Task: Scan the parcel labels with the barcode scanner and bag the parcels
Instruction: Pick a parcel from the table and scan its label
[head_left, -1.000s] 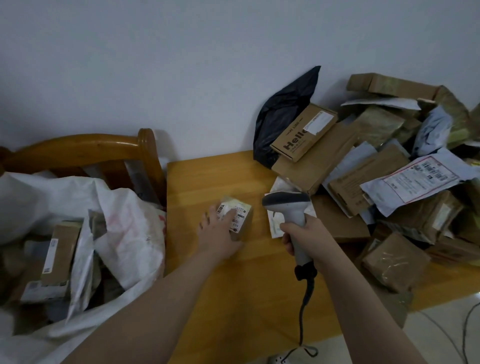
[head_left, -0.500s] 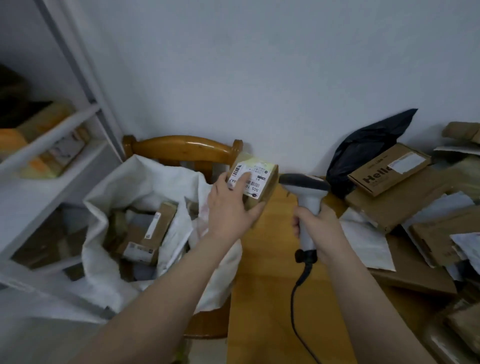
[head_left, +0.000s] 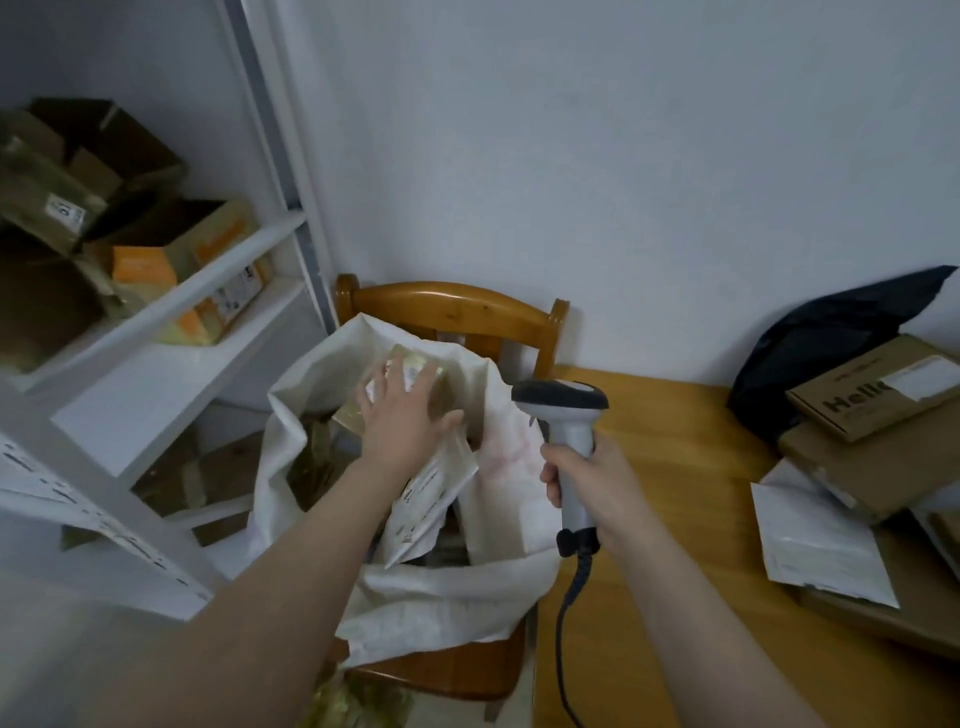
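My left hand (head_left: 402, 421) reaches over the open mouth of the white sack (head_left: 498, 525) on the chair. Its fingers are spread straight across a small brown parcel (head_left: 418, 364) with a white label, which is blurred; I cannot see a firm grip on it. Below my wrist a white mailer (head_left: 431, 493) and other parcels lie inside the sack. My right hand (head_left: 587, 478) grips the handle of the grey barcode scanner (head_left: 561, 402), held upright above the table's left edge, its cable hanging down.
The sack sits on a wooden chair (head_left: 452, 304) against the wall. A white shelf (head_left: 171, 306) with boxes stands at the left. On the wooden table (head_left: 675, 467) at the right lie a "Hello" box (head_left: 872, 395), a black bag (head_left: 831, 332) and a white envelope (head_left: 815, 551).
My left hand lifted the small parcel off the table and carried it left, over the sack. My view swung left with it. The scanner stayed in my right hand.
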